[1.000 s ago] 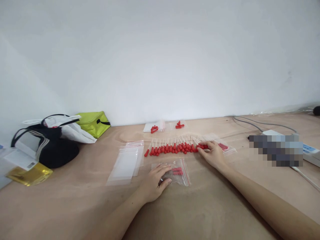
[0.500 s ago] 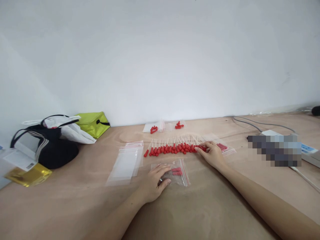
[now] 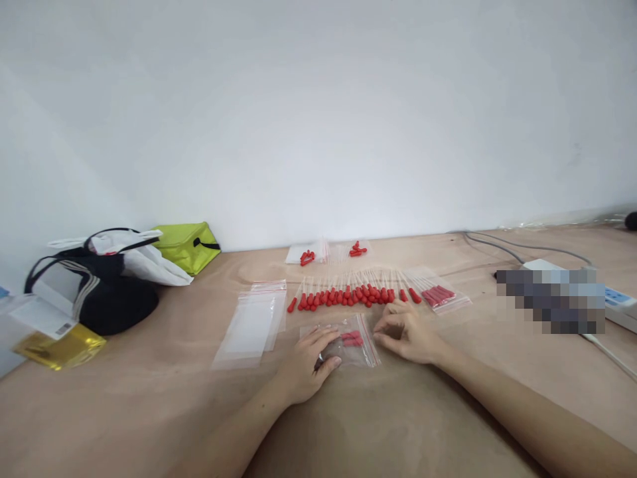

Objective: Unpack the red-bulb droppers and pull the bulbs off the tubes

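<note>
My left hand [image 3: 306,364] rests on the left end of a small clear zip bag [image 3: 361,352] with a red seal line, fingers and thumb pinching its edge. A few red-capped pieces [image 3: 352,339] lie inside it. My right hand [image 3: 405,333] hovers at the bag's right edge with its fingers curled together; what they hold, if anything, is hidden. Just beyond lies a long row of red-capped thin droppers [image 3: 348,295] on the wooden table [image 3: 398,418].
A filled zip bag [image 3: 438,295] lies right of the row and a stack of empty zip bags [image 3: 251,322] lies left. Two small bags with red caps [image 3: 307,256] sit near the wall. A black bag [image 3: 99,292], green pouch [image 3: 186,245], gold packet [image 3: 60,348] and power strip [image 3: 620,305] flank the area.
My right hand has drawn back from the right end of the dropper row to the zip bag's right edge. The left hand has stayed on the bag.
</note>
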### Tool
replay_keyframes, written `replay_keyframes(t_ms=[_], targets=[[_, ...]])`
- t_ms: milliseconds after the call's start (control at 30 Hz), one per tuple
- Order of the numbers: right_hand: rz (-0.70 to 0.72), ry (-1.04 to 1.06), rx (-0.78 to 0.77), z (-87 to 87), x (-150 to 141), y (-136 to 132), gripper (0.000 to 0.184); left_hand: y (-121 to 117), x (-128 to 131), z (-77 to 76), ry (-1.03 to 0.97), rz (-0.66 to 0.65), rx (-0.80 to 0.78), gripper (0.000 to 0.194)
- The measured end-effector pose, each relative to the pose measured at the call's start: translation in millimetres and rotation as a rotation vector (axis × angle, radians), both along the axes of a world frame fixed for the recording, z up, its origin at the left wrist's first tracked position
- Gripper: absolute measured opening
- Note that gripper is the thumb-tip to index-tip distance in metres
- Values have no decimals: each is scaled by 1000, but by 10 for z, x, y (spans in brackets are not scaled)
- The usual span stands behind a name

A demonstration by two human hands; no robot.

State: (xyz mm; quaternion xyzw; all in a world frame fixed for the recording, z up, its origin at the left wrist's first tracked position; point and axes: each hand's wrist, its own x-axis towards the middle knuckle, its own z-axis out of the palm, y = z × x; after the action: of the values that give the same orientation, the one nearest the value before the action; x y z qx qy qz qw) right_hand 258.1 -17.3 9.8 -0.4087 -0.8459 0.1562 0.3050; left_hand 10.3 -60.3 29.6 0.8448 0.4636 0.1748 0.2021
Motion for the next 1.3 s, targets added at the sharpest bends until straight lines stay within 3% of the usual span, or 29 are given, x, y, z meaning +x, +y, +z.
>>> replay_keyframes(t_ms=[167,400,667,833,933,1033,1100,1200,1300], targets=[[49,-28,-97,-33,-241,-51,26,4,2,4,29,-50,-5,40],[40,-17,-100,-30,-328,-59,24,-3,11,28,34,-66,-1,41],[169,235,-450,61,-153,-47,17,-9,6,28,40,-32,-16,41],[80,515,-561,246,220,218,31,2,-6,4,50,-27,-19,42],[-218,715,-451,305,488,415,36,12,-13,-11,57,-28,-8,40],[-461,823,-177,242,665,553,37,22,-22,-20,89,-35,1,41],[-537,739,45,129,708,590,35,24,-26,-20,131,-48,6,42],[-510,416,323,-82,683,577,25,16,-27,-15,195,-70,21,44],[-318,128,462,-232,611,535,19,17,-32,-28,187,-22,89,41]])
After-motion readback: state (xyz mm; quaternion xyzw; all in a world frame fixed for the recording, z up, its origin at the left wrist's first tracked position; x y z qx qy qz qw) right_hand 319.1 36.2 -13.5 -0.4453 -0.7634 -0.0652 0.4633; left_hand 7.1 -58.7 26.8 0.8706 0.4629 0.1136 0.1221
